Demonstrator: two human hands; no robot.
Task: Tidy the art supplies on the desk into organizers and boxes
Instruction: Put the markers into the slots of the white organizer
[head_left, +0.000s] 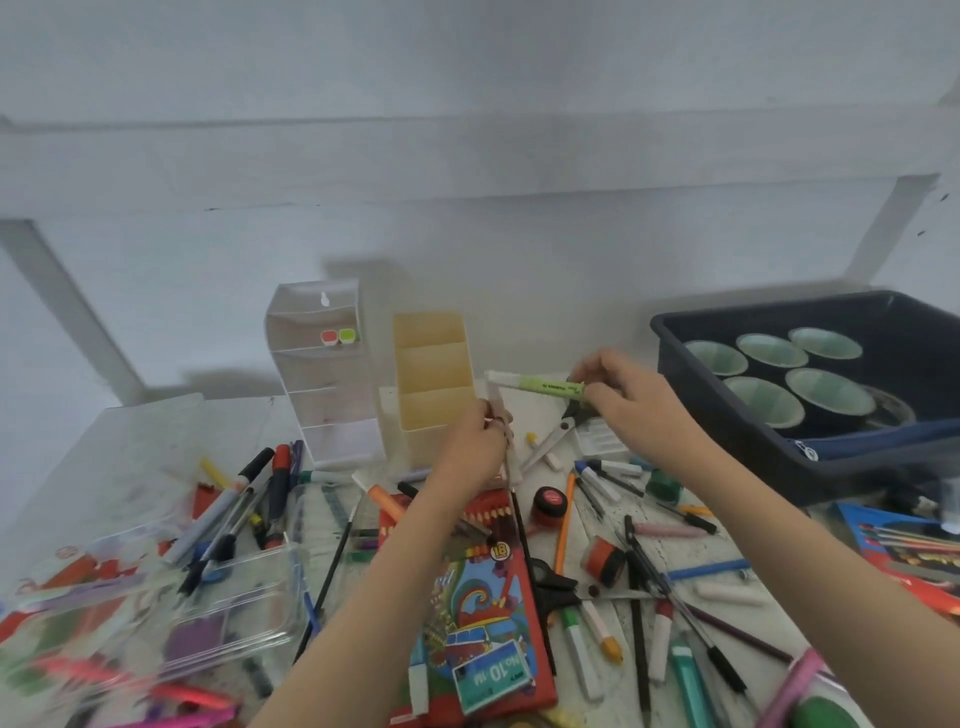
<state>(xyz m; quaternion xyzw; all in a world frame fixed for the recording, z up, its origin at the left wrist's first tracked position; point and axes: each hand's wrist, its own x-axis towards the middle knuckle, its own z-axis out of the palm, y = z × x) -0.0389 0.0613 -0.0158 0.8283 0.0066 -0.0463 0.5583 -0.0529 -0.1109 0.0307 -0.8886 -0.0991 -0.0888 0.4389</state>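
The highlighter (540, 385), pinched by one end in the raised right hand (623, 395), could tip and drop onto the cluttered counter (748, 540) below, its free end jutting toward the organizer (434, 374) just beyond the left hand (475, 449), which grips pale sticks (497, 400).

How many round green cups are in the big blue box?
5 cups in the blue box: three in the back row, two in front. Others may be hidden.

Above the cluttered worktop (332, 525), the right hand (618, 395) pinches a green highlighter (540, 385) while the left hand (475, 449) grips pale pens (500, 410) beside the yellow organizer (434, 374).
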